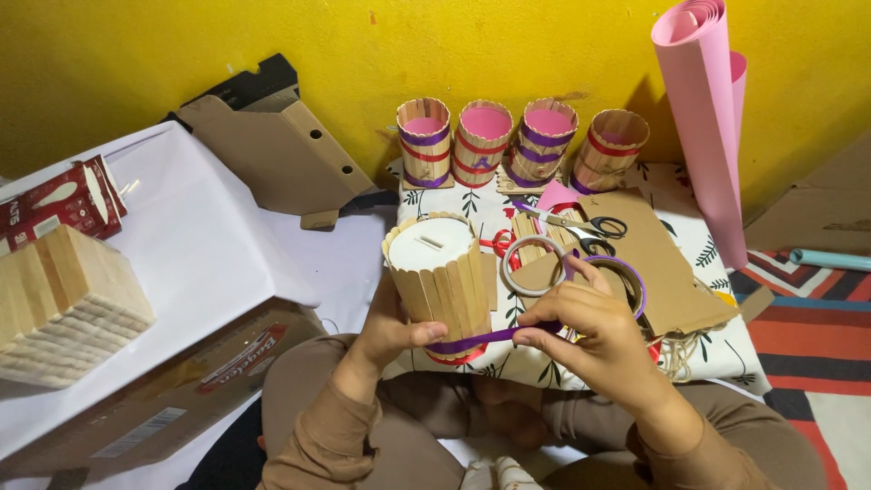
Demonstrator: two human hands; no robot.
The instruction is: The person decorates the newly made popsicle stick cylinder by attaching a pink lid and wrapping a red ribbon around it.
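My left hand (390, 331) grips a round pot made of upright wooden craft sticks (440, 277), with a white slotted lid on top. A purple tape strip (490, 337) runs from the pot's lower side to my right hand (590, 340), which pinches its end. The purple tape roll (628, 272) sits on that hand's fingers. A red band circles the pot's base.
Several finished stick pots (483, 141) with pink insides stand by the yellow wall. Scissors (581, 224), a grey tape ring (531, 268) and brown card (667, 263) lie on the floral cloth. A pink paper roll (712, 118) leans right. A stack of sticks (63, 299) lies left.
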